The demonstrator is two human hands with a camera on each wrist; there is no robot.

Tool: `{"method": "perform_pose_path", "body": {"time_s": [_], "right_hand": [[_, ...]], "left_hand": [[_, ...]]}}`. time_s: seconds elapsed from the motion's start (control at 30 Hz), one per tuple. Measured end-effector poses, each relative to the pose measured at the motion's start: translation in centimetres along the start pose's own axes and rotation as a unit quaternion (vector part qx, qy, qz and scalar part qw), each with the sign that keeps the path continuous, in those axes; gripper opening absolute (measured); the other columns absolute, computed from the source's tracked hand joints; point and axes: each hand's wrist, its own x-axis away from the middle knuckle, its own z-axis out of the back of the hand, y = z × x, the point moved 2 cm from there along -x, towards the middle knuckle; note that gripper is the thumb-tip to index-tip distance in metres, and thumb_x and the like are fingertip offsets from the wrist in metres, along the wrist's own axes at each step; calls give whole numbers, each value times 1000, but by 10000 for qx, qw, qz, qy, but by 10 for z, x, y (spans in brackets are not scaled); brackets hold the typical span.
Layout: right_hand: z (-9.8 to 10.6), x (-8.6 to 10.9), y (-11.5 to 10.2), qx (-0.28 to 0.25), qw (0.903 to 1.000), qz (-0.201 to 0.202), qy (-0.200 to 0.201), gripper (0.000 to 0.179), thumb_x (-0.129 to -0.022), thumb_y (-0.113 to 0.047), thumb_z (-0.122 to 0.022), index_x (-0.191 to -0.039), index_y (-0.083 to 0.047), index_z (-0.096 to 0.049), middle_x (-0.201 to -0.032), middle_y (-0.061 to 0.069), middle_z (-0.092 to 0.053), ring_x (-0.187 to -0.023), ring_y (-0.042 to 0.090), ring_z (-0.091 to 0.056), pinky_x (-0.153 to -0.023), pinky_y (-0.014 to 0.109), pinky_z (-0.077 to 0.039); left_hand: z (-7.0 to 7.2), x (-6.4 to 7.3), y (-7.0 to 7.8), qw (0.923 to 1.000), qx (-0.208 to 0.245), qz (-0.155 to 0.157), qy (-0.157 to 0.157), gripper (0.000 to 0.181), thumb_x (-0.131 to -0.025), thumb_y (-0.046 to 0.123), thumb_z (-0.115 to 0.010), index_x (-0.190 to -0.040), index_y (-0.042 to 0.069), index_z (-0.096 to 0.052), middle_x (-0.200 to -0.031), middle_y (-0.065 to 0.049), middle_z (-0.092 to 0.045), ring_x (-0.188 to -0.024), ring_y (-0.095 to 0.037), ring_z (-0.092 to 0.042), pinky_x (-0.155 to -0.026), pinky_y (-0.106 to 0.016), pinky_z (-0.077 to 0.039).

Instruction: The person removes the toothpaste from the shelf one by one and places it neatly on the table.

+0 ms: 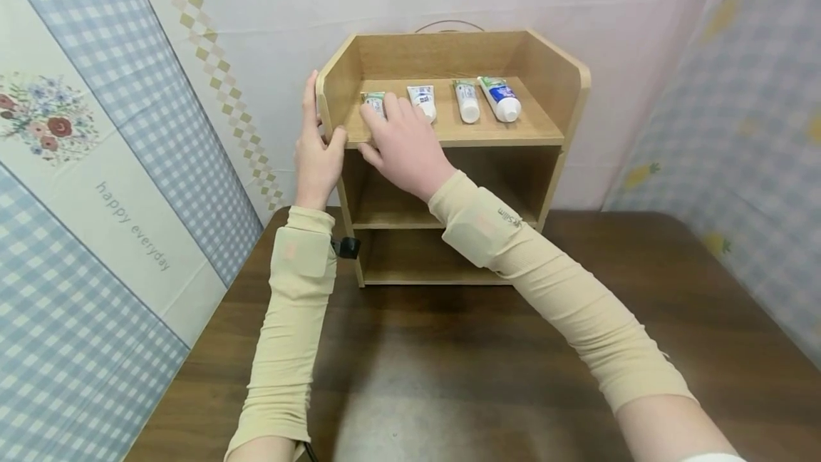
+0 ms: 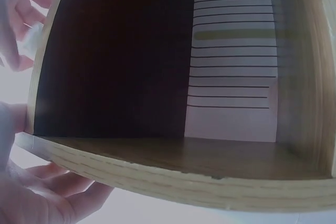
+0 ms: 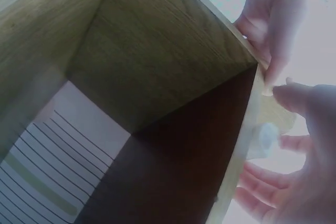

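A light wooden shelf unit stands on the table, with several toothpaste-like tubes lying on its top board. My left hand holds the unit's left side panel, thumb at the front edge and fingers along the outside. Over the leftmost tube bends my right hand, partly hiding it; a white cap shows between its thumb and fingers. Beside that hand lies a second white tube. Farther right are a green-and-white tube and a larger blue-and-white tube, caps facing front.
The dark wooden table extends around the unit. Below the top board are two lower compartments, where a pale lined panel shows at the back. A patterned cloth hangs at the left and another cloth at the right.
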Motion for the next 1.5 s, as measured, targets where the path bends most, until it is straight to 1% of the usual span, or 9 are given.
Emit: {"method": "perform_pose_path", "body": {"time_s": [0.1,0.2,0.37,0.5,0.7,0.93,1.2,1.33,1.5], "right_hand": [[-3,-4,6,-144,9995,8,298,29,-96,-25,-53,-116,-5,-55,-96,16,-55,-85,33,-52,-73,40,-41],[-7,-8,12,-87,9994,-109,310,29,-98,-23,-48,-119,-5,-54,-98,15,-58,-87,33,-53,-74,39,-43],[-16,-10,18,-7,9991,-189,384,28,-93,-19,-48,-114,-1,-54,-93,13,-59,-83,31,-53,-73,38,-43],[-21,-9,22,-61,9986,-214,477,27,-90,-20,-49,-109,0,-56,-87,12,-58,-78,30,-53,-71,37,-43],[-22,-6,18,-244,9981,-292,486,33,-94,-29,-51,-117,-6,-57,-82,11,-59,-78,31,-54,-71,39,-42],[-21,7,9,-318,9940,-428,953,29,-94,-25,-50,-117,-9,-58,-78,9,-58,-74,29,-55,-68,39,-40],[-20,21,6,-321,9834,-281,1762,16,-91,-20,-52,-94,-5,-56,-67,7,-54,-64,28,-54,-64,38,-38],[-21,27,6,-453,9811,-292,1860,16,-90,-21,-54,-95,-5,-57,-69,7,-57,-65,26,-55,-61,36,-38],[-23,37,8,-771,9780,-272,1920,17,-90,-19,-56,-99,-5,-58,-73,8,-61,-63,24,-56,-59,36,-42]], "left_hand": [[-2,-2,0,9999,-117,-38,82,79,-88,16,-48,-146,59,-17,-130,-10,-62,-78,-19,-57,-63,-29,-44],[-5,-4,0,9998,-181,-66,96,79,-88,17,-48,-147,58,-16,-128,-10,-63,-75,-20,-55,-62,-29,-43],[-10,-5,-2,9999,-88,-65,108,79,-88,15,-48,-147,58,-17,-131,-10,-61,-85,-18,-56,-65,-29,-44],[-13,-3,-3,9999,-89,-46,128,79,-88,14,-48,-146,59,-17,-132,-10,-61,-81,-19,-56,-64,-29,-44],[-10,-1,-3,10000,-17,-28,72,79,-89,15,-47,-145,60,-15,-133,-9,-60,-75,-20,-52,-62,-30,-41],[-5,0,-3,9999,94,-36,36,79,-89,16,-47,-145,62,-15,-143,-4,-53,-91,-18,-55,-71,-33,-43],[-4,0,-3,9997,232,-64,54,78,-89,15,-47,-146,59,-17,-149,1,-47,-101,-16,-53,-81,-35,-44],[-5,0,-3,9995,288,-82,73,78,-89,14,-48,-147,57,-17,-150,4,-45,-106,-13,-52,-88,-36,-45],[-6,0,-4,9995,301,-34,68,79,-89,14,-48,-147,58,-16,-147,3,-48,-101,-16,-52,-84,-35,-44]]}}
